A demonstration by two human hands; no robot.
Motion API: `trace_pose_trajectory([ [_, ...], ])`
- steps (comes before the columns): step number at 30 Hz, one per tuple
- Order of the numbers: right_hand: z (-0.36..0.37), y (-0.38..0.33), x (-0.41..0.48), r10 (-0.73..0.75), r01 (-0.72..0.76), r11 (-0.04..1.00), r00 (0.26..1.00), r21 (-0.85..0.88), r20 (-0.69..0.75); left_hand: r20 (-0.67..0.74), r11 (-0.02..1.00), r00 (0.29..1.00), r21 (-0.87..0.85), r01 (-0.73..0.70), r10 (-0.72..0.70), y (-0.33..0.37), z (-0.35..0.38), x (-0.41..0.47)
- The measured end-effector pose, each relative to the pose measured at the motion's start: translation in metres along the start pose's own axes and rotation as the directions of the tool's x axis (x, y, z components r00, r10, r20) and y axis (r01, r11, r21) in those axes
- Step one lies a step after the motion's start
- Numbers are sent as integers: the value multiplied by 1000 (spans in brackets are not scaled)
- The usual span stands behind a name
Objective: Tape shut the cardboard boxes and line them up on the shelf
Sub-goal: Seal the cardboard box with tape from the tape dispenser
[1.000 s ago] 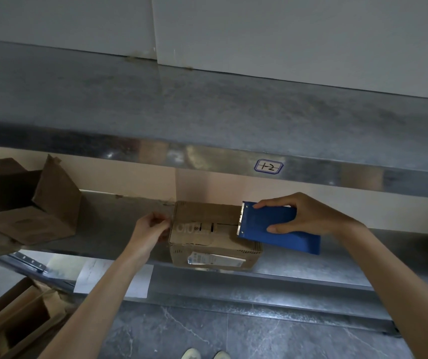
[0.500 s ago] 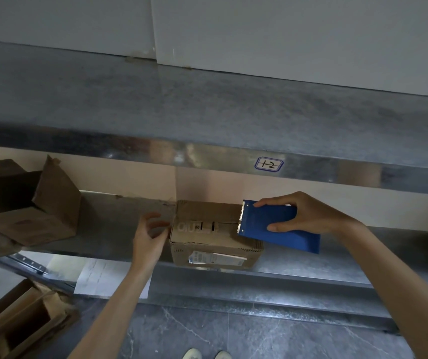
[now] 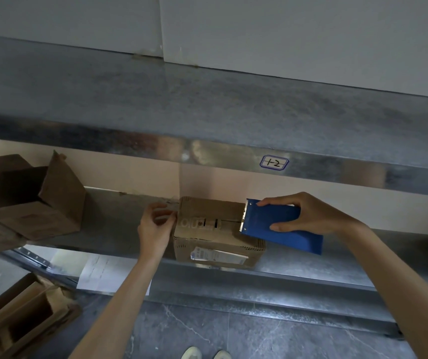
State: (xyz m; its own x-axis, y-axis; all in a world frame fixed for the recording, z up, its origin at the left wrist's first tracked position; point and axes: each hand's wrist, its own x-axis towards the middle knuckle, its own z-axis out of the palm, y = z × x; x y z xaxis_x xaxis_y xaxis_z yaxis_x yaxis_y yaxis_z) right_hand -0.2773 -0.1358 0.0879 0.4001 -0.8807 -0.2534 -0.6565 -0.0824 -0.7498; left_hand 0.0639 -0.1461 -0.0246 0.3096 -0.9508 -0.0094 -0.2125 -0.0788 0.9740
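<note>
The right hand [image 3: 308, 218] is gripping a flat blue serrated cutter [image 3: 272, 225] atop the brown cardboard box [image 3: 207, 237]. The left hand [image 3: 154, 229] is curling at its left end, hold unclear.

Both arms are bare from the hands to where the frame edge cuts them off. The left forearm [image 3: 119, 294] looks slim and shows almost to the elbow. The right forearm [image 3: 394, 281] looks broader, being nearer the lens. The left hand [image 3: 155, 229] and right hand [image 3: 308, 216] are bare too, with slender fingers [image 3: 272, 203]; the nails are too small to judge. At the bottom edge are the rounded toes of two pale, cream-coloured shoes [image 3: 191, 353].
</note>
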Motion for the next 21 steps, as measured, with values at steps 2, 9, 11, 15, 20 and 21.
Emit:
trace_pose_trajectory([
  [2, 0, -1, 0, -2, 2, 1000, 1000, -1, 3, -3, 999, 1000, 44, -17, 17, 2, -1, -2],
  [9, -1, -3, 1, -1, 2, 999, 1000, -35, 23, 15, 942, 955, 163, -294, 296, 31, 7, -16],
  [11, -2, -5, 1, -1, 2, 998, 1000, -57, 24, 112, 867, 907, 266, -421, 406, 39, 15, -18],
  [15, -5, -8, 1, -1, 5, 997, 999, -80, 45, 388, 669, 812, 464, -581, 436, 40, 30, -20],
  [20, -10, -10, 0, 9, 6, 994, 991, -108, 135, 523, 485, 733, 550, -680, 435, 29, 34, -22],
  [21, -12, -10, -1, 10, 7, 994, 989, -110, 150, 527, 467, 730, 561, -684, 435, 28, 34, -22],
])
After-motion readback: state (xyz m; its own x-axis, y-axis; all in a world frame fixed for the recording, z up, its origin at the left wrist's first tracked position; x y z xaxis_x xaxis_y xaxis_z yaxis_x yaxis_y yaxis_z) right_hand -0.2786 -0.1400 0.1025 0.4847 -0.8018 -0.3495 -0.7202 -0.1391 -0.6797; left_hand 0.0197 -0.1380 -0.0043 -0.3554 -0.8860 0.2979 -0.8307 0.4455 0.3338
